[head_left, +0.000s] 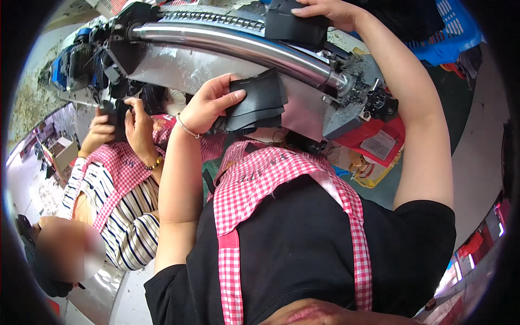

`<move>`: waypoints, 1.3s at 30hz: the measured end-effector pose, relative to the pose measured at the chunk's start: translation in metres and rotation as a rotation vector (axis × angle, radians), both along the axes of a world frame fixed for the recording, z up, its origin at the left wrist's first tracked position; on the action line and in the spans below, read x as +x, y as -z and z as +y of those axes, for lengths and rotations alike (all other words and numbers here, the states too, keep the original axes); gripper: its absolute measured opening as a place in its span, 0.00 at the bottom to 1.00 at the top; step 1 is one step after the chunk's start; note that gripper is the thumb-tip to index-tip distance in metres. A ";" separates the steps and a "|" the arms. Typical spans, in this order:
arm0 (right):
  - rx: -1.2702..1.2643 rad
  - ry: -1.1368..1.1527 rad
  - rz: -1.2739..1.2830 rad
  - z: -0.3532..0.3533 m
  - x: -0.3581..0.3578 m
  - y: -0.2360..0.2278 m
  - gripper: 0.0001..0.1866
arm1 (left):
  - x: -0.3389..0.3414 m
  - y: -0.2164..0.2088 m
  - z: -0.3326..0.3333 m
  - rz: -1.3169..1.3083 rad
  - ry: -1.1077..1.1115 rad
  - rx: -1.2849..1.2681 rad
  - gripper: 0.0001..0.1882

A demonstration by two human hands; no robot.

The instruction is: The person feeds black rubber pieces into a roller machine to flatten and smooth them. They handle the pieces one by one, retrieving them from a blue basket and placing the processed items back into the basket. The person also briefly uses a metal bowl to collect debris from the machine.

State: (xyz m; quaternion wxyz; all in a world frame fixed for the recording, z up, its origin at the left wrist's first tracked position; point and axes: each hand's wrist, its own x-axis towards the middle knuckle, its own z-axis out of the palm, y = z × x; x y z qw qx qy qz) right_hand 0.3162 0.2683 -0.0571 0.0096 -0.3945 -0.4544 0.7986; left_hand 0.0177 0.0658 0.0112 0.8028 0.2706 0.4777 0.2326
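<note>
My left hand (208, 105) is closed on a fanned stack of thin black flat pieces (255, 103), perhaps leather or fabric. The thumb lies on top, and the stack hangs in front of a machine with a long shiny steel roller (238, 47). My right hand (333, 12) is stretched to the far side of the machine, at the top edge of the view. Its fingers grip the edge of more black flat pieces (295, 28), which lie over the far right part of the roller. Some of those fingers are cut off by the view.
At my left a co-worker handles a black piece (115, 120) with both hands. A blue plastic basket (457, 30) with dark material stands far right. Black scraps (355, 73) litter the roller's right end. Below it sits a red container (379, 143).
</note>
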 end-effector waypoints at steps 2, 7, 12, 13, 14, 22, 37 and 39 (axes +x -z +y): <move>0.028 0.011 -0.032 -0.002 0.000 -0.001 0.28 | -0.004 -0.001 -0.003 -0.018 -0.021 -0.018 0.13; 0.051 0.040 -0.070 -0.005 -0.004 -0.004 0.28 | -0.017 0.011 -0.009 0.001 -0.002 0.002 0.13; 0.052 0.053 -0.101 -0.009 -0.010 -0.017 0.22 | -0.017 0.010 -0.012 -0.028 -0.028 0.006 0.12; 0.046 0.057 -0.078 -0.008 -0.008 -0.013 0.21 | -0.017 0.009 -0.012 -0.019 -0.026 0.020 0.12; 0.042 0.064 -0.057 -0.008 -0.007 -0.011 0.20 | -0.017 0.008 -0.011 -0.011 -0.021 0.037 0.11; 0.083 0.139 0.156 -0.005 0.002 -0.048 0.17 | -0.017 0.002 -0.017 -0.058 -0.039 0.057 0.13; 0.532 0.064 -0.123 -0.145 0.029 -0.183 0.24 | 0.080 -0.045 -0.018 -0.262 -0.123 0.086 0.20; 0.332 0.123 -0.078 -0.165 0.032 -0.185 0.24 | 0.084 -0.041 -0.024 -0.274 -0.010 0.091 0.19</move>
